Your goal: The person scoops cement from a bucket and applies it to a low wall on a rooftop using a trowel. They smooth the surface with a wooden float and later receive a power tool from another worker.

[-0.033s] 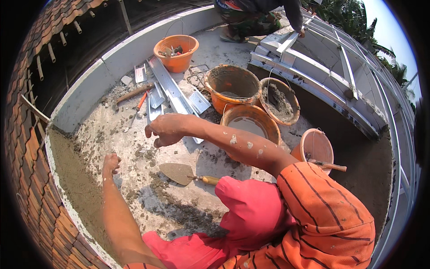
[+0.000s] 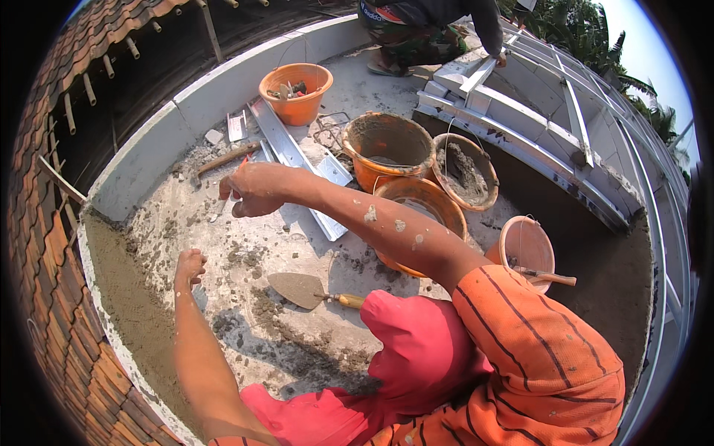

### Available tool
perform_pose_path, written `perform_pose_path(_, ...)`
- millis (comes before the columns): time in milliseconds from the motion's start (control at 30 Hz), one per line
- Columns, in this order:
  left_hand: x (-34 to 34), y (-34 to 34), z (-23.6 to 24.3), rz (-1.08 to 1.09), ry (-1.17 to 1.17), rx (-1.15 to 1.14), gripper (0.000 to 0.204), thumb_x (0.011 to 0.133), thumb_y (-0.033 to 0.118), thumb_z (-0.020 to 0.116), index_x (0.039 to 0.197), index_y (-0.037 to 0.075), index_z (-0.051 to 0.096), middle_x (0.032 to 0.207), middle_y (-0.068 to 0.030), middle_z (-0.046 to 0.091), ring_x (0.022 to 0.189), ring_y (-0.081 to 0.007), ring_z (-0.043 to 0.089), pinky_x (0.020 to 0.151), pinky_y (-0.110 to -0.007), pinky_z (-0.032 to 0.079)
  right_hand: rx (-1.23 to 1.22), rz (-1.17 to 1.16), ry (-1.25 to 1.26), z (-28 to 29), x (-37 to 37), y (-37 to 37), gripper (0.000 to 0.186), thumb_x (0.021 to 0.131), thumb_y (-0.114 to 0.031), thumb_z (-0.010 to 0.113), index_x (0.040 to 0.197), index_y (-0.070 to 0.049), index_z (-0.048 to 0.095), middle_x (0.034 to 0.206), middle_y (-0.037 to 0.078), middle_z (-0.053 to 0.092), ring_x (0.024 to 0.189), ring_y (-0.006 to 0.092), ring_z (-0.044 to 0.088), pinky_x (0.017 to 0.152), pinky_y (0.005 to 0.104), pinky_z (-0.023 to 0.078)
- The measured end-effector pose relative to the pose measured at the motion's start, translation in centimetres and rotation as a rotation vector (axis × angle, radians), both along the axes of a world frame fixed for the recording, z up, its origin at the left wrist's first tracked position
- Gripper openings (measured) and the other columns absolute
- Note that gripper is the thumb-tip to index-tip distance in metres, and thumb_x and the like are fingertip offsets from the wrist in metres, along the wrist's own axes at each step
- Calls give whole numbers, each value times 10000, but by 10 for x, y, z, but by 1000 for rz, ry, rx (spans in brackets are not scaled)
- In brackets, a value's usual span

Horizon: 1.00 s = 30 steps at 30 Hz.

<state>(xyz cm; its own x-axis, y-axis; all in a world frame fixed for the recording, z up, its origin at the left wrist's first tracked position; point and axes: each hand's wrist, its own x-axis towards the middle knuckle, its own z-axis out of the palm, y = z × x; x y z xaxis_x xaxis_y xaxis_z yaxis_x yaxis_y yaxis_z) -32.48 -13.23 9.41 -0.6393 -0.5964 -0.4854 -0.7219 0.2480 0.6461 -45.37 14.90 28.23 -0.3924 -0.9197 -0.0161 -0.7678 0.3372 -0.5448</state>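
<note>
My right hand [image 2: 254, 190] reaches forward over the floor with its thumb and forefinger apart, and no held thing shows. Beneath and beside it lie bright metal channels [image 2: 297, 160] and a wooden-handled hammer [image 2: 227, 158]. It partly covers a slim tool [image 2: 220, 211] on the floor. Near the plastered edge at left, my left hand [image 2: 190, 269] has its fingers curled in; what they hold, if anything, is hidden. A bluish-grey patch shows beside that wrist. Between my arms and my knee, a trowel [image 2: 296, 290] with a wooden handle lies flat, touched by neither hand.
Several orange buckets stand ahead: one with tools [image 2: 296, 111], a mortar-caked one [image 2: 372, 163], one holding mortar [image 2: 465, 178] and one [image 2: 520, 245] with a handled tool. A low block wall [image 2: 141, 160] curves around the left. Another person [image 2: 416, 37] crouches at the far end.
My right hand has moved left and slightly farther out, now covering more of the slim tool and short metal pieces. My left hand has barely shifted.
</note>
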Motion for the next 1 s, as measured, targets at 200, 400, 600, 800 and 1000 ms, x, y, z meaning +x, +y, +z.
perform_pose_path(200, -41, 2, 40, -40, 355, -24, 404, 768, 133, 636, 1160, 40, 607, 850, -121, 658, 726, -188, 619, 691, -306, 501, -867, -671, -544, 33, -24, -134, 308, 792, -116, 595, 1082, -15, 585, 833, 100, 640, 717, 187, 635, 586, 291, 492)
perform_pose_path(400, -26, 36, 78, -137, 100, -261, 377, 742, 159, 615, 1104, 66, 659, 1083, -180, 663, 1036, -315, 628, 897, -392, 482, 45, -637, -674, -176, -42, -73, 263, 839, -175, 636, 1090, -115, 588, 895, 7, 632, 729, 140, 612, 579, 330, 497)
perform_pose_path(600, 1, 32, 96, -124, 19, -275, 368, 760, 173, 628, 1106, 49, 650, 1123, -198, 643, 1078, -318, 610, 914, -416, 486, 372, -408, -468, -203, -36, -53, 316, 824, -189, 667, 1119, -88, 614, 913, 25, 671, 696, 139, 644, 533, 317, 495)
perform_pose_path(800, -6, 13, 48, -147, 308, -133, 245, 810, 61, 471, 895, -56, 668, 656, -107, 653, 529, -179, 657, 601, -309, 531, 13, -215, -229, -201, -14, -104, 317, 729, -140, 595, 1026, -65, 677, 884, 178, 685, 822, 249, 673, 695, 352, 534)
perform_pose_path(1000, -12, 9, 57, -225, 74, -413, 800, 715, 82, 568, 1448, -11, 262, 1313, -278, 503, 1239, -360, 490, 1022, -373, 404, 271, 25, -3, -191, 7, -133, 305, 737, -131, 548, 998, -96, 701, 986, 155, 691, 935, 307, 655, 819, 380, 517)
